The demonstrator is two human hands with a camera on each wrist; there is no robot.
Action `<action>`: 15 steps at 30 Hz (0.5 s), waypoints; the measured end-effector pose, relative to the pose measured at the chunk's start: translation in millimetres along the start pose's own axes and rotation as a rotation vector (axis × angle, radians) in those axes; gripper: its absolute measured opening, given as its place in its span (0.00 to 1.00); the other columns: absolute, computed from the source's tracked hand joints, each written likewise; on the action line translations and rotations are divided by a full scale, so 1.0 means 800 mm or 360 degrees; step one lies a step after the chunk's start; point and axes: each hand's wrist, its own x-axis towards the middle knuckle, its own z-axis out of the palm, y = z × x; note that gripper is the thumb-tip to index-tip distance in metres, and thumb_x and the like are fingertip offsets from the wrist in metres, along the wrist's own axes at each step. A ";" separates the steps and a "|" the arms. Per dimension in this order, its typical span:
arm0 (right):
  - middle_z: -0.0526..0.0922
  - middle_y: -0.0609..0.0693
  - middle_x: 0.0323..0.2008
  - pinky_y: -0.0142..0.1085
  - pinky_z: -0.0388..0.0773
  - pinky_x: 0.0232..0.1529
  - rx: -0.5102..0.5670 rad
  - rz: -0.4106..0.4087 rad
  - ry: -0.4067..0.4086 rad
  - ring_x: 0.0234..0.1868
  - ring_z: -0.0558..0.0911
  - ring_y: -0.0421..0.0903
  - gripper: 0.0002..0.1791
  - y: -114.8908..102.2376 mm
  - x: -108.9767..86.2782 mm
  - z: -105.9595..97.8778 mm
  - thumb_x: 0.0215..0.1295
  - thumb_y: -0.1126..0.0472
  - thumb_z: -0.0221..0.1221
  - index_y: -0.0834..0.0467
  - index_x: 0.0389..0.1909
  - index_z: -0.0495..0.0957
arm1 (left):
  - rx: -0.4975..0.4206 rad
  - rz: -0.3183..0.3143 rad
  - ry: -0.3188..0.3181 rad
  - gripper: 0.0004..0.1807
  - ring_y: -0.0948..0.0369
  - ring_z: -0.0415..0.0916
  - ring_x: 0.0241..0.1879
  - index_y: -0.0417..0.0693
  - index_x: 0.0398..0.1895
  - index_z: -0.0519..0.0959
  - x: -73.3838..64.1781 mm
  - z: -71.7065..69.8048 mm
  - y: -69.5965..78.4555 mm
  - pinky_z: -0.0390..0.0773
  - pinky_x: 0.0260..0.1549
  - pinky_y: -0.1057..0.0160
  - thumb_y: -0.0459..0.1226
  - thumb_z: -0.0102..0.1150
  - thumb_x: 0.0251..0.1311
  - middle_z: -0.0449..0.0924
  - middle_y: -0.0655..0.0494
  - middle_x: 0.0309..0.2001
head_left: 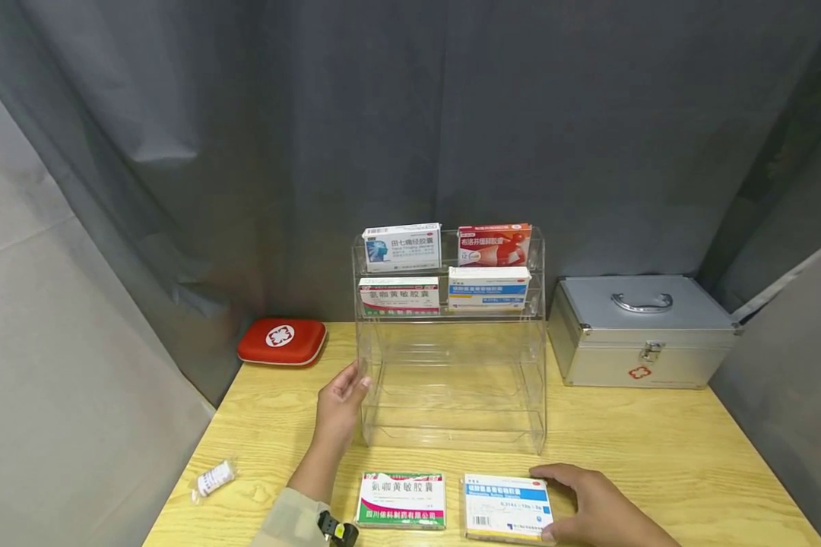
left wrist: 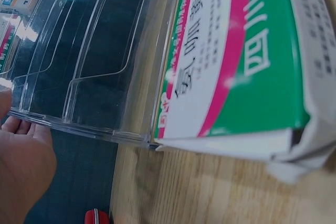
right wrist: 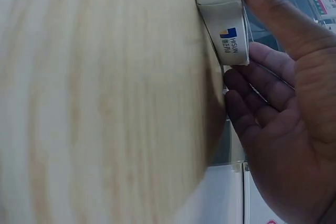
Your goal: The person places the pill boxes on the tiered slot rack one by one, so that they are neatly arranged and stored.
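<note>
A clear tiered display rack (head_left: 451,437) stands on the table. My left hand (head_left: 342,401) holds its left side edge, the thumb in front and the fingers along the outer panel. Near the front edge, a blue-and-white medicine box (head_left: 499,501) lies face up. Its right end is between the thumb and fingers of my right hand (head_left: 591,505), the index finger at the far corner and the thumb at the near one. To its left lies a green, pink and white medicine box (head_left: 400,500), large in the left wrist view.
The rack's upper tiers carry a white box (head_left: 402,249), a red box (head_left: 494,247), a green-and-pink box (head_left: 398,296) and a blue-and-white box (head_left: 488,290). A red case (head_left: 283,342), a metal first-aid box (head_left: 646,334) and a small wrapped bottle (head_left: 215,478) stand around.
</note>
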 end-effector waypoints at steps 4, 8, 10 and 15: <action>0.82 0.54 0.70 0.44 0.84 0.64 -0.0088 -0.0075 -0.0041 0.71 0.78 0.64 0.52 0.001 -0.001 -0.001 0.42 0.38 0.86 0.50 0.71 0.80 | 0.0000 -0.0002 0.0000 0.28 0.44 0.70 0.79 0.40 0.78 0.73 0.000 0.000 0.000 0.70 0.78 0.54 0.32 0.62 0.78 0.73 0.40 0.78; 0.82 0.51 0.70 0.34 0.82 0.63 -0.0161 -0.0102 -0.0045 0.72 0.78 0.61 0.54 -0.003 0.000 -0.001 0.40 0.37 0.86 0.50 0.71 0.79 | -0.0005 0.0001 0.0009 0.28 0.44 0.69 0.79 0.39 0.78 0.73 0.002 -0.001 0.001 0.71 0.78 0.54 0.31 0.62 0.77 0.73 0.40 0.78; 0.82 0.50 0.68 0.33 0.82 0.62 -0.0174 -0.0111 -0.0034 0.70 0.79 0.58 0.53 -0.004 0.001 -0.001 0.41 0.38 0.86 0.50 0.70 0.79 | 0.0002 0.0004 0.0014 0.28 0.43 0.69 0.79 0.39 0.77 0.73 0.001 -0.001 0.002 0.72 0.77 0.54 0.31 0.62 0.78 0.73 0.39 0.78; 0.82 0.49 0.59 0.27 0.82 0.49 -0.0061 -0.0116 -0.0018 0.54 0.80 0.42 0.48 -0.009 0.000 -0.001 0.45 0.45 0.87 0.54 0.66 0.76 | 0.0016 -0.0014 0.0021 0.27 0.43 0.69 0.79 0.39 0.78 0.73 -0.002 0.000 0.004 0.71 0.78 0.53 0.31 0.62 0.78 0.73 0.39 0.78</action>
